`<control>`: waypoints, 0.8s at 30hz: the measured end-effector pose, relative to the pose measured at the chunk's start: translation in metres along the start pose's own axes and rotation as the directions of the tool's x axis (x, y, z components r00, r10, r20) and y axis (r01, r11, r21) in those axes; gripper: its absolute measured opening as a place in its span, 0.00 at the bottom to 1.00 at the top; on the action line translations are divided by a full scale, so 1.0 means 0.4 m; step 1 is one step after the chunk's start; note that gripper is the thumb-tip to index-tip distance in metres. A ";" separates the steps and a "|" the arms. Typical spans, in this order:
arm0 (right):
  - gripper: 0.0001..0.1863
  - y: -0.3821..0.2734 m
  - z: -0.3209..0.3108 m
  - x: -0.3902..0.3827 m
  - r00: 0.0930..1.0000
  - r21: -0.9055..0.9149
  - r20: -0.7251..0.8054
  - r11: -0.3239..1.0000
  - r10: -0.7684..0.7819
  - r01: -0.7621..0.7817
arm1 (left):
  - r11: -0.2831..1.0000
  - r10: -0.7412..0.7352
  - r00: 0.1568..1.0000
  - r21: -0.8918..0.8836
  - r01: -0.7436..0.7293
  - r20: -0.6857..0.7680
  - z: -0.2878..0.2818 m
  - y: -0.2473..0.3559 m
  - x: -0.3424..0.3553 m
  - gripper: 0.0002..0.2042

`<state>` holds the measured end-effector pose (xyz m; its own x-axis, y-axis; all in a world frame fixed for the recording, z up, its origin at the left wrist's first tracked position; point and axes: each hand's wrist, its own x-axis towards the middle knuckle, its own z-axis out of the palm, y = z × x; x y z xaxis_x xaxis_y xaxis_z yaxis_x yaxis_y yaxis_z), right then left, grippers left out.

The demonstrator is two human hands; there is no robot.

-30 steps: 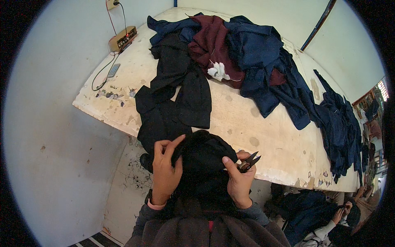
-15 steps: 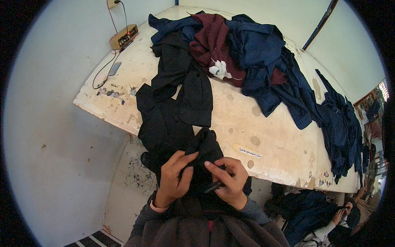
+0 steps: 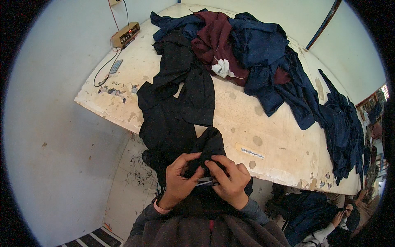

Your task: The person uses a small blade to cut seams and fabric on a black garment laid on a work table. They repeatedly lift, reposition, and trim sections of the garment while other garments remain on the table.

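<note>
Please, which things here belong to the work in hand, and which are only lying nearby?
Work in hand, likely:
- black garment
- snips, in right hand

Probably just lying about:
- remote control
- maroon cloth
- navy garments
- white scrap
- paper strip

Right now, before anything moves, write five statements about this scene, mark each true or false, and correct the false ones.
1. The left hand and right hand grip black cloth. True.
2. A white scrap lies on the maroon cloth. True.
3. The maroon cloth hangs on the wall. False: it lies on the table.
4. The metal snips are in the left hand. False: the right hand.
5. A grey remote lies left of the maroon cloth. True.
</note>
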<state>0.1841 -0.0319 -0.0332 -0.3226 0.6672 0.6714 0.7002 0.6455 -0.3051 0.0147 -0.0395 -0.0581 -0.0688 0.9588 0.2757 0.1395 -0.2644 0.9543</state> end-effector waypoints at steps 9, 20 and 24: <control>0.18 0.002 -0.021 0.021 0.963 0.373 0.124 0.888 0.239 -0.269 | 0.848 0.493 0.864 0.281 -0.450 -0.102 0.014 -0.028 -0.018 0.24; 0.24 -0.006 -0.077 -0.008 0.995 0.050 0.102 0.999 -0.013 0.008 | 0.809 0.557 0.826 0.279 -0.518 -0.085 0.025 -0.023 -0.019 0.24; 0.24 -0.006 -0.073 -0.013 0.996 -0.029 0.071 0.998 -0.046 0.049 | 0.899 0.421 0.886 0.220 -0.379 -0.194 0.045 -0.008 -0.032 0.21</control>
<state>0.2029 -0.0478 -0.0164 -0.3989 0.6610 0.6355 0.7019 0.6661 -0.2523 0.0330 -0.0492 -0.0669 -0.1941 0.7179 0.6685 0.3688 -0.5781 0.7279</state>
